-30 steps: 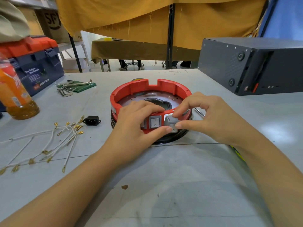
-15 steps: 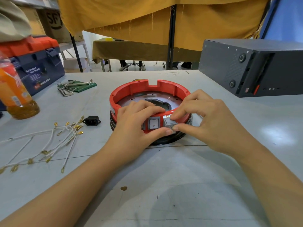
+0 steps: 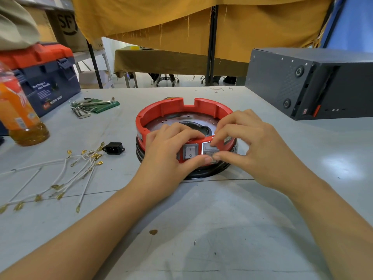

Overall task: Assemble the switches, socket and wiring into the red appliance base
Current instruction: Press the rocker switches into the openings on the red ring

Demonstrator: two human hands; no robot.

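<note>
A pale grey worktop carries the round red base at its middle, with a black socket and a loose bundle of white wires to its left. Further left stand an orange drink bottle and a blue toolbox, with hex keys on a green pouch nearby. A dark grey box sits at the far right.

2 hands, 2 switches, 1 red base, 1 socket, 1 bottle.

Fingers partly hide the second switch; its seating is unclear.
</note>
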